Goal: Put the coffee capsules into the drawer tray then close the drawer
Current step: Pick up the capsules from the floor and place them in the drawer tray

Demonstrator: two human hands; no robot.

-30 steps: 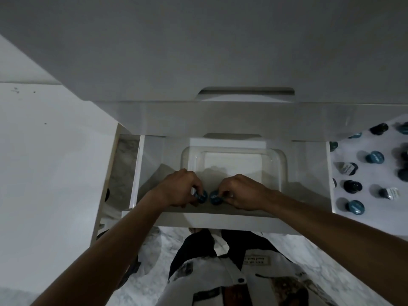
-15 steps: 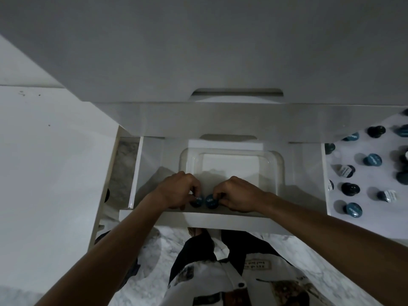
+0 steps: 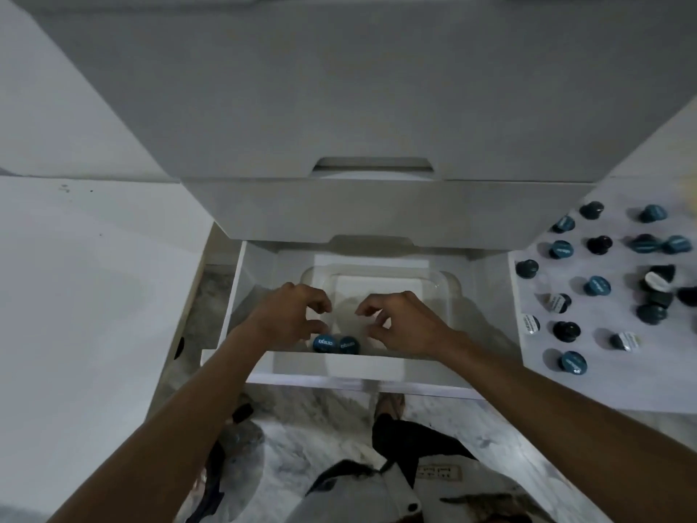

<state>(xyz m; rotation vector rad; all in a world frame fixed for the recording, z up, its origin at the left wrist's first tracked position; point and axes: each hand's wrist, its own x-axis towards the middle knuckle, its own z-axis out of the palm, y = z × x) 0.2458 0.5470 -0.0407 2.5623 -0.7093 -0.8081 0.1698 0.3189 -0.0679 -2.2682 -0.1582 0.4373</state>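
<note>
Two capsules sit in the tray, both hands loose above them.

The drawer [image 3: 339,371] stands pulled out, a clear tray [image 3: 445,285] inside it. Two blue capsules [image 3: 335,344] sit touching, side by side in a left-right row at the tray's near edge, printed lids facing up. The left hand [image 3: 290,318] and right hand [image 3: 403,324] hover just over them, fingers loosely curled, holding nothing. More capsules [image 3: 597,286] lie scattered on the white surface [image 3: 603,386] to the right.

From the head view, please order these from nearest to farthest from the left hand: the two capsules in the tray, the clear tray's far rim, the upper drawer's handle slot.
1. The two capsules, just beside the left hand, at the tray's near edge.
2. The tray's far rim, beyond the fingers.
3. The handle slot, high on the cabinet front.
</note>
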